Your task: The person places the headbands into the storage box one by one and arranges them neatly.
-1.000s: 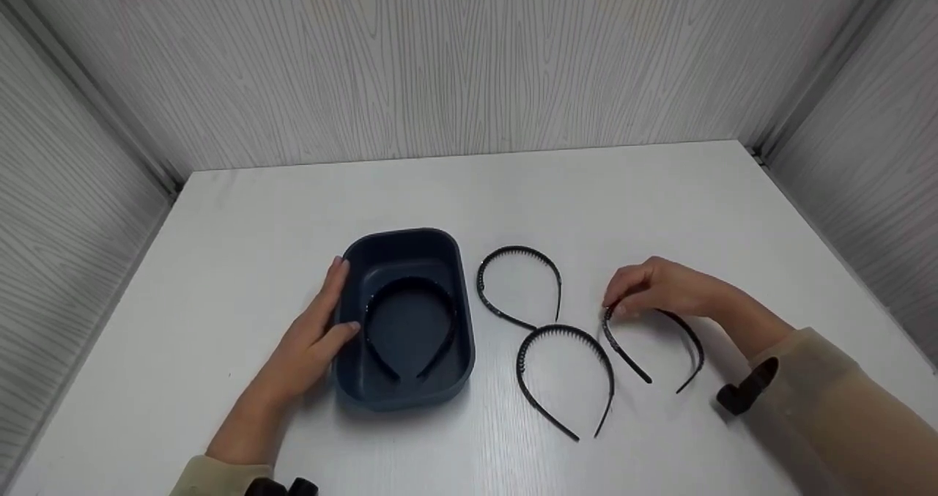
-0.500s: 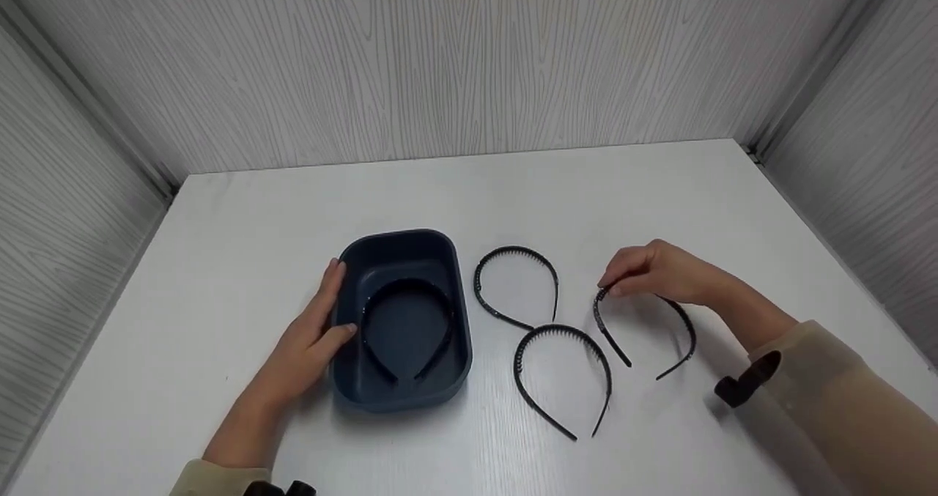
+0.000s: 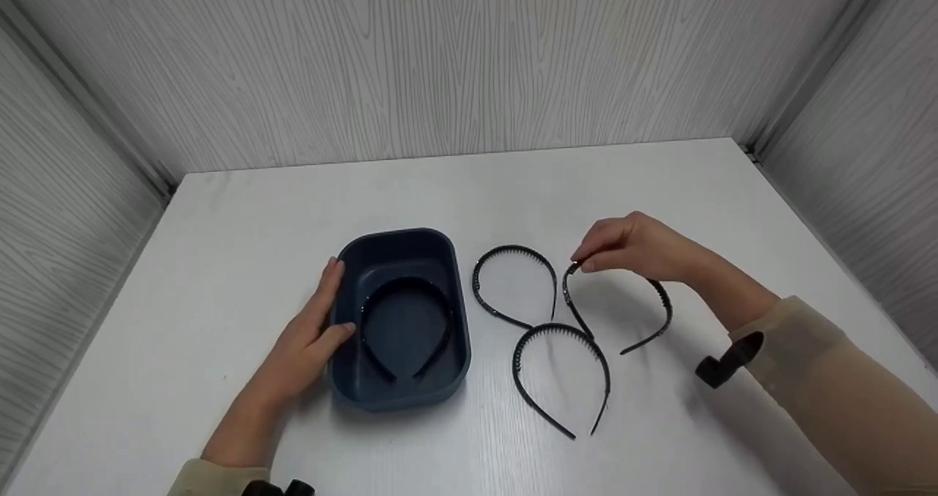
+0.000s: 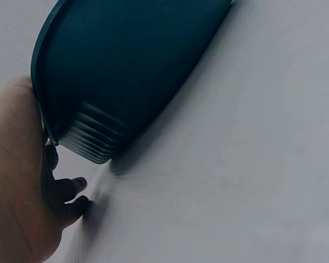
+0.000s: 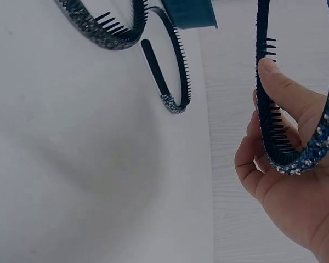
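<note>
My left hand [image 3: 304, 349] holds the left side of a dark blue plastic box [image 3: 467, 360], thumb over the rim and fingers along the outer wall. Inside the box lies a black headband [image 3: 407, 282]. My right hand [image 3: 648, 250] pinches another headband [image 3: 568, 294] near its top between thumb and fingers, its ends hanging down. In the right wrist view, blue and silver glitter covers this headband [image 5: 318, 143], with comb teeth on its inner side. One of its ends overlaps a toothed headband [image 3: 516, 371] lying nearest the front. A further headband [image 3: 476, 283] lies right beside the box.
The white tabletop [image 3: 256, 232] carries everything. A pale wood-grain panel [image 3: 454, 64] stands along the back, with similar panels at both sides. Dark wrist straps show at both sleeves.
My right hand has lifted the headband and carried it leftward and back, toward the two headbands on the table. The left hand and box stay nearly in place.
</note>
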### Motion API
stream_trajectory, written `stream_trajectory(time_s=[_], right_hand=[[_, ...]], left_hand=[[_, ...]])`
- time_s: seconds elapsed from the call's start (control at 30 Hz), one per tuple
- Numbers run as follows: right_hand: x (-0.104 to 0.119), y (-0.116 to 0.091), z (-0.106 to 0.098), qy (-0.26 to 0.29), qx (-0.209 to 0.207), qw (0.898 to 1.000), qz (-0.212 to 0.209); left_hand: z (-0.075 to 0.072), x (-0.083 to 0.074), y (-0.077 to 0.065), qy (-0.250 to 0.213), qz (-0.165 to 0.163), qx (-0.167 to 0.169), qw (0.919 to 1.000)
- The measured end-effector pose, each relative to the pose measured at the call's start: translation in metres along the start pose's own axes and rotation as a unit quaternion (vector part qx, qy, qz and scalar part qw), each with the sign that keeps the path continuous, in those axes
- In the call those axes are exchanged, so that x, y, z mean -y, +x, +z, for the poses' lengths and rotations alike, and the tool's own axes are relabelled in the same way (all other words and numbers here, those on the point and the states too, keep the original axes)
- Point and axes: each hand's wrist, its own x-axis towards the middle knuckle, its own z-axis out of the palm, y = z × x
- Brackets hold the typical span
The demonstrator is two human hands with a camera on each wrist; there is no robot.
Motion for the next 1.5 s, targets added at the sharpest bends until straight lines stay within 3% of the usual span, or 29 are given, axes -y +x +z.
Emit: stream_trajectory(time_s=[0.9,1.17,1.5], right_hand=[[0.103,0.077,0.02,-0.036,0.005,0.994,-0.101],[0.122,0.1,0.035,-0.04,0.008,0.991,-0.127],[0.128,0.128,0.06,-0.049,-0.001,0.985,-0.164]], left_hand=[[0.002,0.005,0.005,0.0,-0.006,-0.001,1.0],[0.001,0.004,0.005,0.001,-0.01,-0.002,0.9999],[0.002,0.004,0.008,0.004,-0.015,-0.004,0.9999]])
